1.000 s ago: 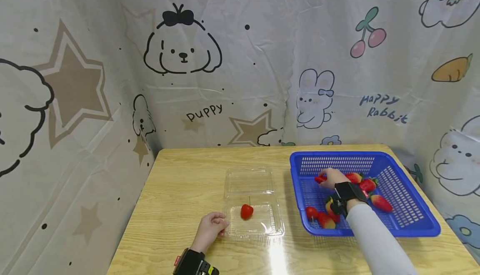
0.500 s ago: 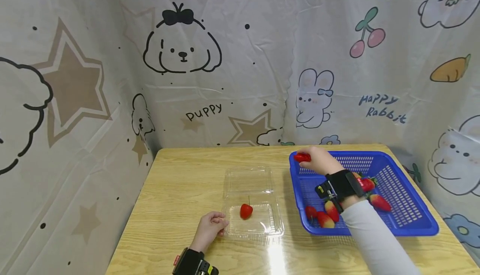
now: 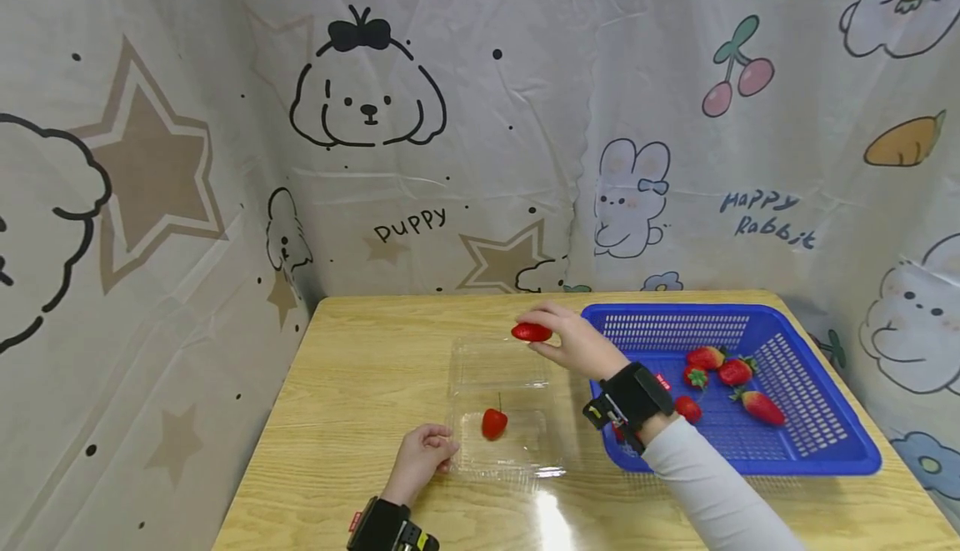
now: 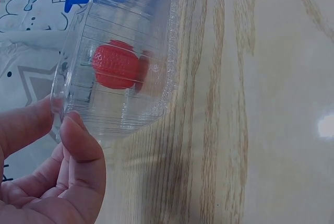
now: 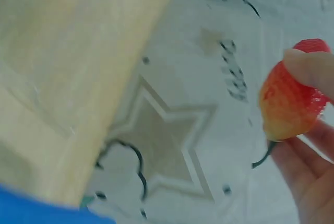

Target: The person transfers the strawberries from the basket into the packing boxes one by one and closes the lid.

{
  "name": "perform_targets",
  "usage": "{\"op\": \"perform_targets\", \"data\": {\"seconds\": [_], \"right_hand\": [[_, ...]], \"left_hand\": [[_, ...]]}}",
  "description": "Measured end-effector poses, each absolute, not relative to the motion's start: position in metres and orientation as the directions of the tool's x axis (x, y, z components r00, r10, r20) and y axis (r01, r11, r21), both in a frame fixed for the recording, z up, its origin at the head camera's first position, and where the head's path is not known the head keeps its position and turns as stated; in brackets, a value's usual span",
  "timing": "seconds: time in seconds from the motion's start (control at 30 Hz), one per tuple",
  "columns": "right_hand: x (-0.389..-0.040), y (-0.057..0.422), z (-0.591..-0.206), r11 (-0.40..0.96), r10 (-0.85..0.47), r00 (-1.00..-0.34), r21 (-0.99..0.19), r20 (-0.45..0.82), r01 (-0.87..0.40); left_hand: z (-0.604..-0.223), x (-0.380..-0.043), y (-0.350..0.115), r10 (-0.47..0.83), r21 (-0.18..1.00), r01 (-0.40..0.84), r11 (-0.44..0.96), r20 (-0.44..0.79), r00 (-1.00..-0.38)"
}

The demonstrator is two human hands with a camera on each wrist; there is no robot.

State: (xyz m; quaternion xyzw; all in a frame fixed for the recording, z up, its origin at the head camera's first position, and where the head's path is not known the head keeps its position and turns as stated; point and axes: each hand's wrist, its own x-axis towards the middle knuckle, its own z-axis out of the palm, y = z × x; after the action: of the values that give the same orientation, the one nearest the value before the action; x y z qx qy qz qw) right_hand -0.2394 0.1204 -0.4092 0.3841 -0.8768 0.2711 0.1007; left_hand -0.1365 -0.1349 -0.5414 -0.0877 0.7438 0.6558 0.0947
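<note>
My left hand [image 3: 422,456] pinches the left rim of an open clear plastic clamshell box [image 4: 130,4], thumb and fingers on its edge. One red cherry [image 3: 494,424], stem upward, lies in the box's near half. Above the far half, my right hand [image 3: 573,341] holds another cherry [image 5: 289,101] between thumb and fingers. This one is red with a yellowish end, and its thin dark stem points down in the right wrist view. Part of it is hidden by the thumb.
A blue plastic basket [image 3: 847,451] stands at the right, partly behind my right wrist. Several strawberries [image 3: 761,408] lie in it, with more red fruit by the wrist. The wooden table [image 3: 360,359] ends against a printed curtain [image 3: 420,176].
My right hand has lifted the cherry out of the blue basket and carried it left, over its rim, to above the clear box. My left hand stays at the box's rim.
</note>
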Motion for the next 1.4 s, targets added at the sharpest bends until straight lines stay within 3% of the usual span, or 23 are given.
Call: {"op": "perform_targets", "data": {"seconds": [0.23,0.53,0.8,1.4], "right_hand": [[-0.231,0.086,-0.440,0.457,-0.735,-0.559,-0.330,0.383,-0.826],[-0.226,0.058,-0.480,0.420,-0.836,-0.488,-0.279,0.253,-0.864],[-0.221,0.051,-0.499,0.478,-0.842,-0.530,-0.320,0.099,-0.818],[-0.223,0.049,-0.516,0.616,-0.786,-0.599,-0.274,-0.150,-0.739]], "left_hand": [[-0.542,-0.137,-0.135,-0.008,0.958,-0.258,0.123,-0.259,-0.966],[-0.542,-0.137,-0.135,-0.008,0.951,-0.276,0.138,-0.278,-0.961],[-0.542,-0.136,-0.134,-0.005,0.954,-0.272,0.128,-0.273,-0.962],[-0.542,-0.136,-0.133,-0.015,0.959,-0.247,0.138,-0.248,-0.969]]}}
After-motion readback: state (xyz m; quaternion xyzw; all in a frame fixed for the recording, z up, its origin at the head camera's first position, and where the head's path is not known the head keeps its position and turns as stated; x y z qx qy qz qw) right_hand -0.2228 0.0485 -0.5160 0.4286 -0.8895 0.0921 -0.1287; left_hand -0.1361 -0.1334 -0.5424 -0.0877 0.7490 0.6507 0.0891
